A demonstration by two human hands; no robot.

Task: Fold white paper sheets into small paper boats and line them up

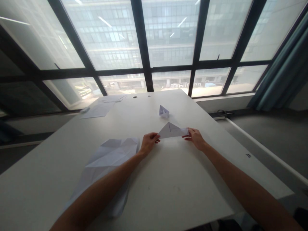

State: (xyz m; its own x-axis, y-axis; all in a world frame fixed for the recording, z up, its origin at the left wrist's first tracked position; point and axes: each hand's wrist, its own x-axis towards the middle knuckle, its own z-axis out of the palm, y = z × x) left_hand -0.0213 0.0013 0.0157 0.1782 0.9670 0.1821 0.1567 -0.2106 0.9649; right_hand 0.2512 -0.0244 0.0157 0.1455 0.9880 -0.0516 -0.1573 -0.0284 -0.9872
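Note:
A white sheet folded into a flat triangle [171, 131] is held just above the white table [168, 186], between both hands. My left hand [149, 142] pinches its left corner with closed fingers. My right hand [195, 138] pinches its right corner the same way. A small finished paper boat [164, 111] stands on the table a little beyond the triangle. A large creased, unfolded sheet [108, 163] lies flat under and beside my left forearm.
Loose flat sheets [102, 107] lie at the far left of the table near the window. Two small dark holes [134, 96] mark the table's far edge. Large windows rise behind; a teal curtain [281, 77] hangs at right.

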